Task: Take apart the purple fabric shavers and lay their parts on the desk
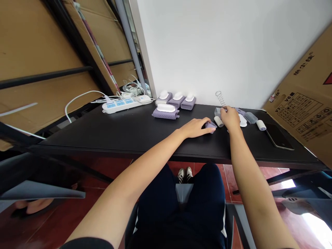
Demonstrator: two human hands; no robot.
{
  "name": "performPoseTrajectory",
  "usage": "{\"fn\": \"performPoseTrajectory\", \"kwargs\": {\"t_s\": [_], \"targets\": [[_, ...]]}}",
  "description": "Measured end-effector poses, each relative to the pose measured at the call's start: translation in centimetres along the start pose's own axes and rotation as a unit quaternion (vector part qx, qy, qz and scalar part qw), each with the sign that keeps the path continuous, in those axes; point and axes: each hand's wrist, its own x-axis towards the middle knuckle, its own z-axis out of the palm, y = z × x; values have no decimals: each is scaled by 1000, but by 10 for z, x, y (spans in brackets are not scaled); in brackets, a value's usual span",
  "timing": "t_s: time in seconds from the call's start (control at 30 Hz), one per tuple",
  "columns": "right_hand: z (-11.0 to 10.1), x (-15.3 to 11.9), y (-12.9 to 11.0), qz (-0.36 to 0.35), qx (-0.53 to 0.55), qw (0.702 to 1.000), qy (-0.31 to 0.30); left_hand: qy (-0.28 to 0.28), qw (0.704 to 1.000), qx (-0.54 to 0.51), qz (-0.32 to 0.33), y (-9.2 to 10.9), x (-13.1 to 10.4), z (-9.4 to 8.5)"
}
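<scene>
The work, as I judge it, is somewhere in the middle: one group of pieces looks put together, while other parts lie loose. Near the back edge of the counter, left of the hands, I count three small purple units with white tops, and just in front of them one wider purple unit, also with a white top; these four seem to be done. A rounded white shape beside them may be a roller, but I cannot tell surely. Toward the right edge, the parts seem not yet joined: two white rollers, two clear plastic pieces, one white part half hidden by the wrist, and some purple plastic behind it, whose number I cannot count. The left hand, low over the middle of the counter, is closed around one small purple piece, with thumb and fingers on its two sides. The right hand has its fingers drawn together near the back edge, and seems to pinch the lower end of one wire spring, which stands tilted above the fingertips.
</scene>
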Motion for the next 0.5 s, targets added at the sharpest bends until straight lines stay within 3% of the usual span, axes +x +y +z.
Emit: {"fn": "performPoseTrajectory", "kwargs": {"t_s": [0.2, 0.3, 0.43, 0.5], "targets": [[-6, 2, 2, 21, 10, 1000, -5, -10, 999, -3, 49, 15, 24, 20], [-4, 3, 3, -3, 27, 1000, -8, 36, 998, -20, 45, 15, 26, 20], [2, 2, 3, -61, -13, 997, -47, 159, 986, -32, -37, -4, 19, 13], [4, -1, 1, -67, -79, 992, -78, 182, 978, -40, -97, -14, 15, 8]]}}
